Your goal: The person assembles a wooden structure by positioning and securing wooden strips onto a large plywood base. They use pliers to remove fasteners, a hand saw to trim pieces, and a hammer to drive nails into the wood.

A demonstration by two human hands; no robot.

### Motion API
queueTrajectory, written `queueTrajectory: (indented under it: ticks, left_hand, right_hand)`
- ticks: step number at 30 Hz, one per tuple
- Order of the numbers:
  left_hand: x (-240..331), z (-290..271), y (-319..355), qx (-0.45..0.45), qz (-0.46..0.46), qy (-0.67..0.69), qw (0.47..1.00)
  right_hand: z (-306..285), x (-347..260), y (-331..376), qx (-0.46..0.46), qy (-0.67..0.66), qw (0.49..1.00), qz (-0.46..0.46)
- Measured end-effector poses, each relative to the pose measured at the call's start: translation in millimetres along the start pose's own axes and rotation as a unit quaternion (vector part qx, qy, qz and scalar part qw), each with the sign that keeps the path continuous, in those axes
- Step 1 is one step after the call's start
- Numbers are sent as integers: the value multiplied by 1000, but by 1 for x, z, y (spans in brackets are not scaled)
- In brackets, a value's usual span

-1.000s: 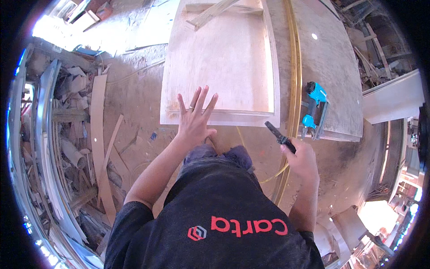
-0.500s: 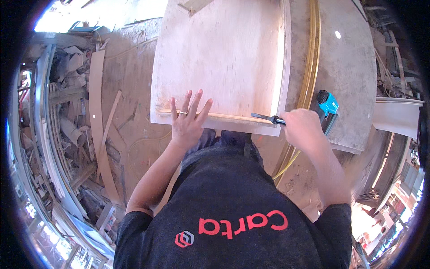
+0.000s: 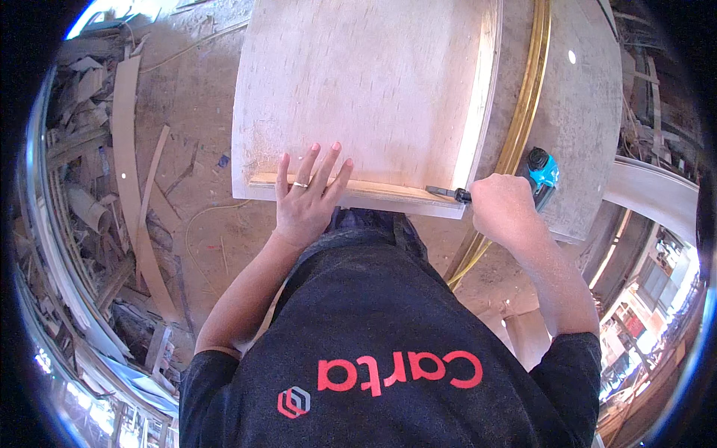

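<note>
My left hand (image 3: 307, 194) lies flat with fingers spread on the near rail (image 3: 377, 188) of a pale wooden panel (image 3: 358, 82) with raised edges. A ring shows on one finger. At the panel's near right corner, my right hand (image 3: 504, 207) is closed in a fist around the handle of a narrow dark tool (image 3: 444, 192). The tool's flat, blade-like end lies along the rail and points left. Its exact kind is unclear, since my fist hides most of the handle.
Right of the panel, a teal and black power tool (image 3: 547, 173) lies on a grey board (image 3: 582, 112). Long gold-coloured strips (image 3: 529, 97) run between them. Loose boards (image 3: 125, 112) and scrap wood (image 3: 89, 209) crowd the left. A yellow hose (image 3: 470, 263) trails near my right forearm.
The view has shifted slightly, and the panel sits a little further left in it. The dark tool's end has moved slightly right along the rail. My left hand stays flat on the rail.
</note>
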State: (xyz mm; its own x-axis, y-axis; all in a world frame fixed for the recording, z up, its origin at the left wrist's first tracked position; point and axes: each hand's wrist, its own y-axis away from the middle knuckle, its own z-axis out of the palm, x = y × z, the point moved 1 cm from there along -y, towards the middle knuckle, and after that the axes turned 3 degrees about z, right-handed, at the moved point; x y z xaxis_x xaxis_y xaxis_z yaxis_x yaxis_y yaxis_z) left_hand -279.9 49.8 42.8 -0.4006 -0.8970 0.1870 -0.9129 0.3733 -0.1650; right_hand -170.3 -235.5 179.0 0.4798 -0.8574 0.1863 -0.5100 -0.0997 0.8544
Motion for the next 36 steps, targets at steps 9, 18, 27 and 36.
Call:
queueTrajectory:
  ticks: [9,18,27,36]
  left_hand:
    - [-2,1,3,1,-4,-3,1000]
    - [-3,-11,2,-48,-12,18,999]
    - [10,-38,-130,-68,-12,237,969]
    - [-2,55,-157,-103,143,80,981]
  right_hand:
    - [-4,-20,2,64,96,992,-58]
    - [5,-20,-1,9,-2,999,-50]
    - [-11,-18,-2,-1,21,999,-46]
    - [-5,-11,-5,-5,13,997,-72]
